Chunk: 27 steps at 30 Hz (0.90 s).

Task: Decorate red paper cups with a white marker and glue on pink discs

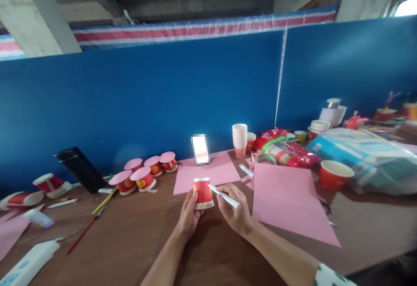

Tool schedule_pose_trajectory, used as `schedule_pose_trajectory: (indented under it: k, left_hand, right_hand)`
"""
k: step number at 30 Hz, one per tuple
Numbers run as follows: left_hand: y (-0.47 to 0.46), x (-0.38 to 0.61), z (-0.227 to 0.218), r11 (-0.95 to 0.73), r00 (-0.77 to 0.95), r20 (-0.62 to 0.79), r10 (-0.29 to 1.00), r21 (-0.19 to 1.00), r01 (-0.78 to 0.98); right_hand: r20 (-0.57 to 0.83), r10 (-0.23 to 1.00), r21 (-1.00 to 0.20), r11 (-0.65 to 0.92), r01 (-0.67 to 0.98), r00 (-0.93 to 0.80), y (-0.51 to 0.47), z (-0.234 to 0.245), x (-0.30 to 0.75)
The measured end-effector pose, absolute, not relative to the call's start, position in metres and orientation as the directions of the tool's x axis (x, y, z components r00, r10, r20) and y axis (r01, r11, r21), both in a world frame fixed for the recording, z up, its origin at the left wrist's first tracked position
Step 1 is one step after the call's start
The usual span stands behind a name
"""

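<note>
A red paper cup (203, 192) with yellow marks sits in the grip of my left hand (189, 213), its white band crossed by a dark zigzag line. My right hand (235, 210) is closed around a white marker pen (230, 200), whose tip points at the cup's right side, near or touching it. Just beyond the cup lies a sheet of pink paper (218, 169). A second pink sheet (286, 195), with a faint curved outline near its top, lies to the right of my right hand.
Several short red cups topped with pink discs (142, 173) stand at left, near a black bottle (81, 169). A paintbrush (83, 234) and a white power strip (32, 262) lie nearer. Rightward are a red plastic package (286, 149), an orange cup (335, 175) and a plastic bag (374, 160).
</note>
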<state>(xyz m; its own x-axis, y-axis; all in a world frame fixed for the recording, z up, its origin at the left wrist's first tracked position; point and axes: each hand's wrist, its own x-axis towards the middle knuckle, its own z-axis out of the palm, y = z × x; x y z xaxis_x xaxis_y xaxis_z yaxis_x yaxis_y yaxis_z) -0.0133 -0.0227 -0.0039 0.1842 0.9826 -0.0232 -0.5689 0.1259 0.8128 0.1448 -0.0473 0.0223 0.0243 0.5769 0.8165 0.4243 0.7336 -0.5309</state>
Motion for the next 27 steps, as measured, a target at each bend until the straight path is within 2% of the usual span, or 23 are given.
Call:
schedule_pose_trajectory:
  k: [19,27]
  left_hand:
    - [-0.0218,-0.0106,-0.0084,0.088,0.149,-0.008,0.989,0.838,-0.538]
    - [-0.0203,-0.0099,-0.0108,0.085,0.147,-0.002,0.989,0.825,-0.559]
  right_hand:
    - [0.78,0.626,-0.558,0.692,0.458,0.005,-0.0473,0.021,0.1463]
    - [0.787,0.616,-0.568,0.688,0.452,0.05,-0.0488,0.0233,0.1467]
